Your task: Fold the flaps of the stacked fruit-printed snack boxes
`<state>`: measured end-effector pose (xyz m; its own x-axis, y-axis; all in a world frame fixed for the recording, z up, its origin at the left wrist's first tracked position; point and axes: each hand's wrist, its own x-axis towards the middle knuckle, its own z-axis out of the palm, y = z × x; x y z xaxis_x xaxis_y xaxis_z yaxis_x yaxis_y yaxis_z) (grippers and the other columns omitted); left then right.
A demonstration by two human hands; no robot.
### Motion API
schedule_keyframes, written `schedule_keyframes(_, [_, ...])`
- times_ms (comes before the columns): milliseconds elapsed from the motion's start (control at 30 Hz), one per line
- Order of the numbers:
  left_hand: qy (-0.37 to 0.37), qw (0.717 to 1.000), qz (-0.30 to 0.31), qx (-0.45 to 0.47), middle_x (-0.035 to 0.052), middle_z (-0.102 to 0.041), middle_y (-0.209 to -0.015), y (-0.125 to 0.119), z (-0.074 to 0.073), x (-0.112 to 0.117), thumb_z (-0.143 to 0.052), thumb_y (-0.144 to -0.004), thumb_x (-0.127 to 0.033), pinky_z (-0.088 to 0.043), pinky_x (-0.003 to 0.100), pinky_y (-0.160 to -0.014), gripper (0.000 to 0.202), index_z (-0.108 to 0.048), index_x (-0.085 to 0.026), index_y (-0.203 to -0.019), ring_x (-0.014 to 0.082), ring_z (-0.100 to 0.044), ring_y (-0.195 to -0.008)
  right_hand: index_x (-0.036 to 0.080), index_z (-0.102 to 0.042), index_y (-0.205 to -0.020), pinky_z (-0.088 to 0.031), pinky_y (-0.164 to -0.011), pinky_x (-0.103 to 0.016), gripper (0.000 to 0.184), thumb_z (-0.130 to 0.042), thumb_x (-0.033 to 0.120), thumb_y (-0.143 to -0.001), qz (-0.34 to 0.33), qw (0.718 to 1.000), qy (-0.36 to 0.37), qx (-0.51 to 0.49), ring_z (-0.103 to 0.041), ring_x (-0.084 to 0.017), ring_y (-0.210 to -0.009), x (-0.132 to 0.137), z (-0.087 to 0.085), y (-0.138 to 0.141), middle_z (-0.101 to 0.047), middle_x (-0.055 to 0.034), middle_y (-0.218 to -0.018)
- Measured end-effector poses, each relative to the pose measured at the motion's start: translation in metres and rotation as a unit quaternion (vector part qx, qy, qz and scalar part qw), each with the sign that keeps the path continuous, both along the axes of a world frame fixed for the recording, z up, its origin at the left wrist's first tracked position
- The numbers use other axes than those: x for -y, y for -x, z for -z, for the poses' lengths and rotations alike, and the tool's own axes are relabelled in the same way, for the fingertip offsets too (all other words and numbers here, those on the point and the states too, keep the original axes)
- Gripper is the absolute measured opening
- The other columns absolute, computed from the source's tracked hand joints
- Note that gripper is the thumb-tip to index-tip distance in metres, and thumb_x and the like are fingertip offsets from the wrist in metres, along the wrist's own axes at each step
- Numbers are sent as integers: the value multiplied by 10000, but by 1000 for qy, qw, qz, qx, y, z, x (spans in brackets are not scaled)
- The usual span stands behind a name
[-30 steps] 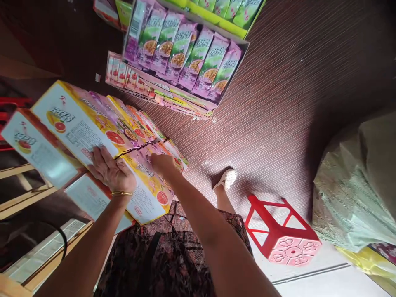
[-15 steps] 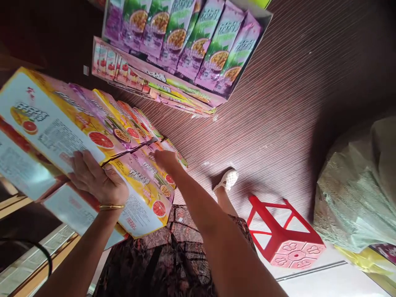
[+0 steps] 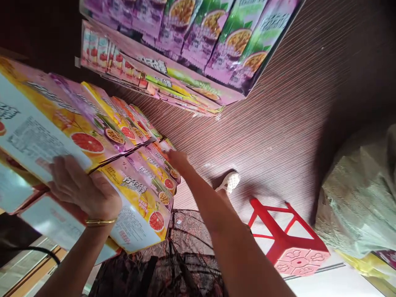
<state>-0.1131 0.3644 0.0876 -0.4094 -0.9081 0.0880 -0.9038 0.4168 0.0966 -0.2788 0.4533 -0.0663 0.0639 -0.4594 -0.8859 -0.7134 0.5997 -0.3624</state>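
We see our left hand (image 3: 81, 190) low at the left of the view, back toward us, fingers spread and curled over an edge in a loose grip, with a thin gold bangle (image 3: 99, 222) around the wrist and the bare forearm running down to the bottom edge. Our right arm stretches up and away from the lower right, nearly straight. Our right hand (image 3: 178, 159) reaches forward at its end, palm down, fingertips pressed against a surface.

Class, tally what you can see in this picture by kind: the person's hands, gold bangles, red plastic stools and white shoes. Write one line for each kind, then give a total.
Hands: 2, left hand and right hand
Gold bangle: 1
Red plastic stool: 1
White shoe: 1
Total: 5
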Motion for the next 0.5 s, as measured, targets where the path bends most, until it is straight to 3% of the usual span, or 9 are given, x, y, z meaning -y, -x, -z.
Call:
schedule_keyframes(67, [-7, 1000, 1, 0, 279, -353, -1606, 0, 0, 0, -286, -1027, -560, -184, 515, -1265, 798, -369, 27, -1562, 308, -269, -1550, 212, -570, -1344, -592, -847, -392, 437, -224, 322, -1100, -1, 999, 28, 19, -699, -280, -1145, 18, 19, -15, -714, -147, -1237])
schedule_keyframes(100, [-11, 1000, -2, -3, 279, -350, -1607, 0, 0, 0, -285, -1024, -566, -191, 519, -1262, 805, -367, 24, -1565, 316, -269, -1549, 215, -578, -1334, -590, -855, -389, 420, -246, 317, -1098, -8, 999, 34, 29, -698, -278, -1146, 12, 20, -21, -719, -142, -1226])
schedule_keyframes(267, [-14, 1000, -14, -11, 281, -345, -1609, -1, 2, -2, -332, -1020, -502, -171, 606, -1245, 745, -362, -8, -1577, 364, -270, -1541, 195, -664, -1206, -590, -820, -387, 330, -406, 353, -1074, -57, 997, -11, 50, -741, -304, -1028, -99, -17, -7, -771, -135, -1031])
schedule_keyframes(333, [-2, 1000, -3, -15, 275, -353, -1608, 1, 1, -2, -355, -1018, -468, -173, 583, -1252, 722, -362, -14, -1579, 352, -275, -1540, 164, -648, -1238, -591, -806, -412, 396, -347, 373, -1087, -48, 998, -28, 18, -744, -324, -1011, -116, -20, 8, -767, -165, -1017])
schedule_keyframes(400, [2, 1000, 2, -14, 283, -357, -1602, 3, -1, -2, -353, -1012, -475, -170, 551, -1261, 733, -373, 1, -1569, 347, -267, -1544, 165, -589, -1328, -589, -815, -439, 453, -258, 369, -1098, -24, 999, -26, -17, -737, -326, -1032, -92, -2, 17, -755, -182, -1063])
schedule_keyframes(500, [-49, 998, -44, -6, 283, -271, -1643, 6, -5, 0, -332, -989, -557, -89, 503, -1290, 832, -331, 27, -1582, 344, -177, -1573, 208, -536, -1390, -580, -872, -425, 519, -146, 395, -1103, 7, 1000, 1, -23, -702, -289, -1131, -20, 47, 8, -720, -173, -1209])
